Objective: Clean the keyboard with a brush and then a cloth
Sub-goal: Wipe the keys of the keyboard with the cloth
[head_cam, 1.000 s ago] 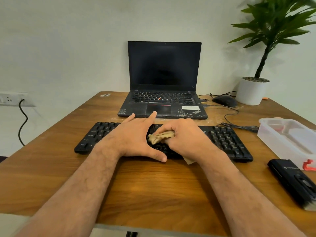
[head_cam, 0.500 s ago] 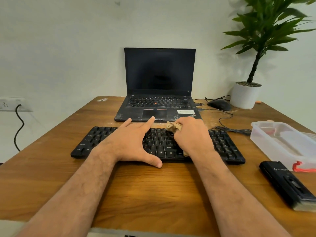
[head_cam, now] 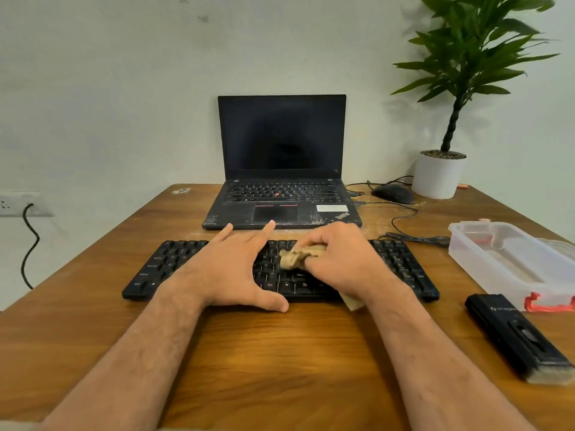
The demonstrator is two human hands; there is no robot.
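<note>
I am looking down at a wooden table [head_cam: 280, 362] that is filling most of my view, with a pale wall behind it. At the far right corner a plant [head_cam: 476, 57] is standing in a white pot [head_cam: 437, 175]. A black laptop [head_cam: 281, 163] is sitting open at the back centre, its screen dark, and a black mouse [head_cam: 392, 193] is lying between it and the pot, its cable trailing over the wood. The black keyboard [head_cam: 174, 262] is lying crosswise in front of the laptop, just short of touching it. To the right a clear plastic box [head_cam: 510, 259] with a red clip is resting on the table, and nearer to me a black brush [head_cam: 516, 337] is lying flat beside it, bristles pointing my way, well apart from the keyboard. My left hand [head_cam: 230, 269] is lying spread on the left-centre keys, fingers straight and reaching toward the laptop, thumb stretched out along the keyboard's near edge. My right hand [head_cam: 342, 259] is curling round a crumpled tan cloth [head_cam: 298, 258] and pressing it onto the middle keys; a corner of the cloth is poking out under the wrist, past the keyboard's near edge.
</note>
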